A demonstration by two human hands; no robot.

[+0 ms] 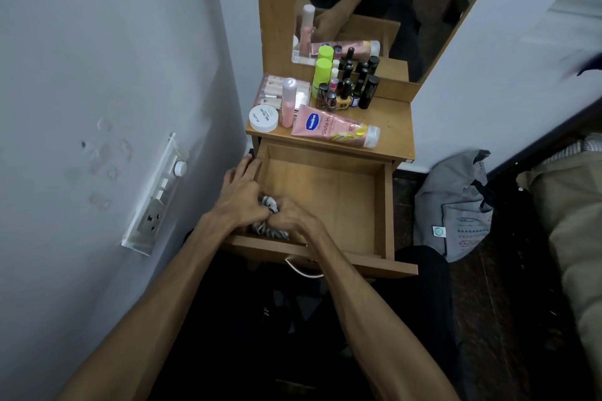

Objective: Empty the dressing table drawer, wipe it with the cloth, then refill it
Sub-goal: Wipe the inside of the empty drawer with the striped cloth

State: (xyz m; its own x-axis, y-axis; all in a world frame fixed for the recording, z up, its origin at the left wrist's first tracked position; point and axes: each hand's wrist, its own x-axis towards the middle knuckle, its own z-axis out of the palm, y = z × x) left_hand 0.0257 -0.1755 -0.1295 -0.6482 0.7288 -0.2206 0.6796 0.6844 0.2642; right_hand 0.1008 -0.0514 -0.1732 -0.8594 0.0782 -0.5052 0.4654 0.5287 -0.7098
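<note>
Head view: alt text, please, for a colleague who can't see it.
Both hands, left and right, hold a cloth in the near-left corner of the open, otherwise bare wooden drawer. Cosmetics, including a pink Vaseline tube, stand on the tabletop above.

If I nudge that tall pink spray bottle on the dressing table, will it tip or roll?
The pink spray bottle stands upright, tall and narrow, so it probably tips easily. Once down, its round body would likely roll. The Vaseline tube lying beside it might stop it.
</note>
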